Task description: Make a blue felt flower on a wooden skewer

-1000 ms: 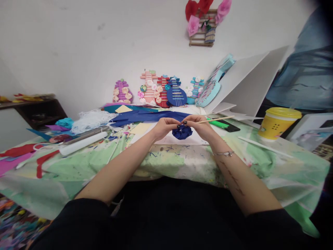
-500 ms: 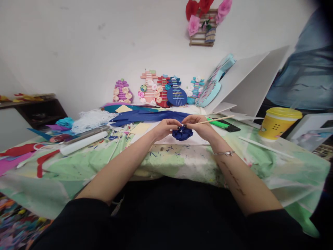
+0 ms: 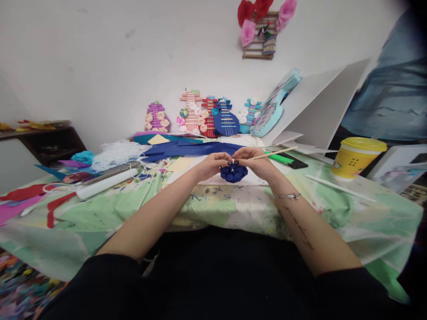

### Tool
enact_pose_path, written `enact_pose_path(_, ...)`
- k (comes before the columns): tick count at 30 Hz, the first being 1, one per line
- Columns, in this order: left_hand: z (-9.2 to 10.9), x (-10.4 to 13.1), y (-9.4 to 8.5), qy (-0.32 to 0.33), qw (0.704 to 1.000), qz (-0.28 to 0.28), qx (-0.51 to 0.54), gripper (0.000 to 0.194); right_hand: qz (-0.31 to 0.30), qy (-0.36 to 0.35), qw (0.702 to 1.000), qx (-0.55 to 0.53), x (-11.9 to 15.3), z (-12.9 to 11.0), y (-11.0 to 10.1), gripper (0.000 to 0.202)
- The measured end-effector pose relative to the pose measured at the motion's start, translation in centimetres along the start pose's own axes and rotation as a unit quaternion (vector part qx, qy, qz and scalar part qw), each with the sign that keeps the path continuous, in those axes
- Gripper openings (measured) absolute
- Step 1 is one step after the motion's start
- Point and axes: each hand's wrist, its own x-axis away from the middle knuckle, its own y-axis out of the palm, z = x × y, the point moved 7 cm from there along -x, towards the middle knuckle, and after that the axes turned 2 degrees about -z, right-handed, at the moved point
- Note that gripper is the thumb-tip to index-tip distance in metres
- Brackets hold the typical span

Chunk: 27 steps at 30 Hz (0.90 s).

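Over the speckled tablecloth's (image 3: 230,202) near side, I had the left hand (image 3: 211,167) pinching the dark blue paper flower (image 3: 234,174) by its upper edge, probably to spare the petals. The right hand's (image 3: 256,163) fingertips met there too, gripping a thin wooden stick (image 3: 280,153), slanted seemingly out of the way. Behind lay blue sheets (image 3: 200,149), then a blue model lute (image 3: 227,123). Against a second earlier, the flower looked rounder and lower, the stick steeper.
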Motion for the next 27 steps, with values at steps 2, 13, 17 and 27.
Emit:
enact_pose_path(2,0.0,0.04,0.1,-0.002,1.0,-0.002,-0.003,0.026,0.0,0.001,1.0,-0.005,0.0,-0.02,0.01,0.023)
enact_pose_path(13,-0.22,0.24,0.35,-0.023,0.999,0.003,-0.027,0.034,-0.014,-0.007,1.0,-0.006,0.1,-0.03,0.04,0.026)
enact_pose_path(17,-0.13,0.25,0.31,-0.018,1.0,-0.003,-0.023,0.032,-0.017,-0.014,1.0,-0.007,0.12,-0.13,0.06,0.027)
enact_pose_path(27,-0.02,0.15,0.28,-0.008,1.0,-0.014,-0.018,0.033,-0.011,-0.013,1.0,0.004,0.16,-0.5,-0.1,0.032)
